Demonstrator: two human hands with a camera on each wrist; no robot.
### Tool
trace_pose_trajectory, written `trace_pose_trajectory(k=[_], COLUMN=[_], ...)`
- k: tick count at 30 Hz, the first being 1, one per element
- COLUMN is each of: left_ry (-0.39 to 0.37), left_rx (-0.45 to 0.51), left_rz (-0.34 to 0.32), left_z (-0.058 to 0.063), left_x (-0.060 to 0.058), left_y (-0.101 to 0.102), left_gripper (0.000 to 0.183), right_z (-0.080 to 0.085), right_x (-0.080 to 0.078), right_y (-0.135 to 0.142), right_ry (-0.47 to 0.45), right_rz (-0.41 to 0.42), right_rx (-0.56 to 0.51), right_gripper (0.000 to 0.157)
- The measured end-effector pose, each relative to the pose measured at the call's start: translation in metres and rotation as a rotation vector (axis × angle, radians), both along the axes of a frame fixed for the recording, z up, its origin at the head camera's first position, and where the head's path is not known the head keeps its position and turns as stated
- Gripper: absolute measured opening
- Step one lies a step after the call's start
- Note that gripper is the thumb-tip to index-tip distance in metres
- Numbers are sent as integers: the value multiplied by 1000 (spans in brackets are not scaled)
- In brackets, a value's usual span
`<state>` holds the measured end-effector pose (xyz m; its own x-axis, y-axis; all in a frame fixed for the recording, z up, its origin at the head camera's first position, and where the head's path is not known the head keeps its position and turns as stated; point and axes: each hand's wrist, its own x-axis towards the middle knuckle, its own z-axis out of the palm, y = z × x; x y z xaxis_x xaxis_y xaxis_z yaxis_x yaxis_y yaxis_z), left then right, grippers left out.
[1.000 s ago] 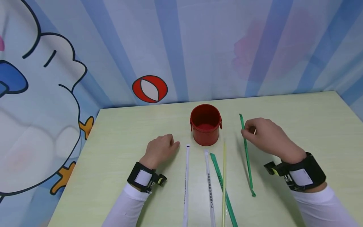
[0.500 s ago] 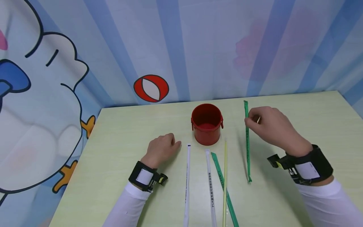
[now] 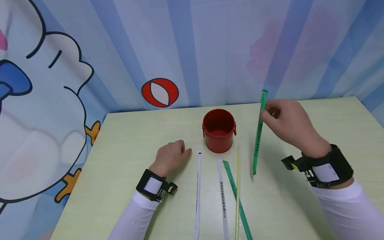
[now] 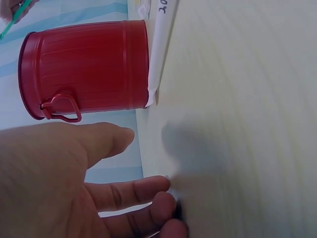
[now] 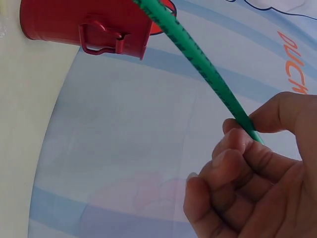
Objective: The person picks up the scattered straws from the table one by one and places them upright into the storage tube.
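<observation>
My right hand [image 3: 289, 121] pinches a green wrapped straw [image 3: 258, 140] near its upper end, between thumb and forefinger. The straw hangs nearly upright above the table, its lower end leaning slightly left. In the right wrist view, dark print shows along the green wrapper [image 5: 205, 67]. Left of the straw stands a small red bucket [image 3: 218, 136] with side handles, its inside bare. My left hand [image 3: 170, 158] rests on the table in front and to the left of the bucket, fingers loosely bent and holding nothing, as the left wrist view shows.
On the table [image 3: 126, 133] lie two white wrapped straws, one on the left [image 3: 197, 196] and one nearer the middle [image 3: 222, 196]. A yellow straw [image 3: 238, 186] crosses another green wrapped straw [image 3: 230, 178]. Behind the table hangs a blue striped cloth [image 3: 222, 53] with cartoon prints.
My right hand has lifted the green straw up and away from me. Its tilt has swung, so the lower end now points left. The left hand has stayed in place.
</observation>
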<state>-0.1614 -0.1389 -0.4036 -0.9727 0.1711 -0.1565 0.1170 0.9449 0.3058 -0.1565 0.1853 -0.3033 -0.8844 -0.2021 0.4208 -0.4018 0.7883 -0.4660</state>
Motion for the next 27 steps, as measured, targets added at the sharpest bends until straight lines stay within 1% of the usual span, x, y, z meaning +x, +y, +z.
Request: trace_pose_trajectory(k=[7, 13, 18, 27], left_ry=[-1, 11, 13, 17], left_rx=[-2, -7, -3, -7], left_rz=[-4, 0, 8, 3], left_z=[0, 0, 1, 1], left_x=[-2, -1, -1, 0], left_y=[0, -1, -2, -3], left_gripper=[31, 31, 31, 31], right_z=[8, 21, 31, 37], right_x=[-2, -2, -2, -6], right_y=[0, -1, -1, -3], right_ry=[39, 97, 172, 345], right_rz=[-20, -49, -68, -83], right_rx=[-44, -86, -178, -326], right_gripper=[22, 24, 26, 26])
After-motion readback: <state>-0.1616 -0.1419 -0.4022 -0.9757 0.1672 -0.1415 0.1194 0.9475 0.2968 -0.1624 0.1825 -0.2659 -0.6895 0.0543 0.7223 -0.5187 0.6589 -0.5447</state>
